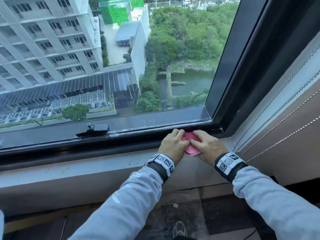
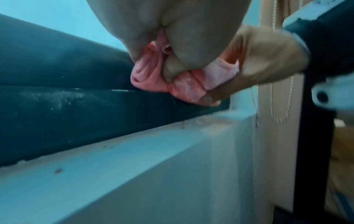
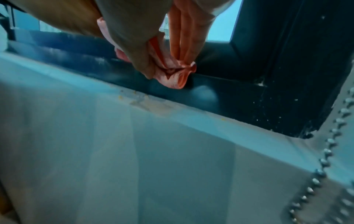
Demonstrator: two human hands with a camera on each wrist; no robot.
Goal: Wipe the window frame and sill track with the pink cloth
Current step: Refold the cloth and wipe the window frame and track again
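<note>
cloth position: the pink cloth (image 1: 191, 144) is bunched up between both hands, at the right end of the bottom rail and just left of the lower right corner of the dark window frame (image 1: 245, 70). its far edge reaches into the sill track (image 1: 135, 138) under the sash. its near edge hangs toward the pale ledge (image 1: 97, 164).

left hand (image 1: 173, 144): fingers curl over the left side of the cloth and grip it. in the left wrist view the thumb digs into the pink folds, which bulge out on both sides of it.

right hand (image 1: 210, 147): holds the right side of the cloth. in the right wrist view straight fingers held together and the thumb pinch a wad of folds, which touches the dark rail. the two hands touch each other over the cloth.

surroundings: a black latch (image 1: 97, 129) sits on the sash well to the left. white specks (image 1: 149, 120) dot the sash rail just beyond the hands. yellowish crumbs (image 1: 131, 164) lie on the ledge near the left wrist. bead chains (image 1: 280, 108) hang at the right beside the frame. both wrists carry marker bands (image 1: 163, 162) over grey sleeves. both wrist views are blurred.
</note>
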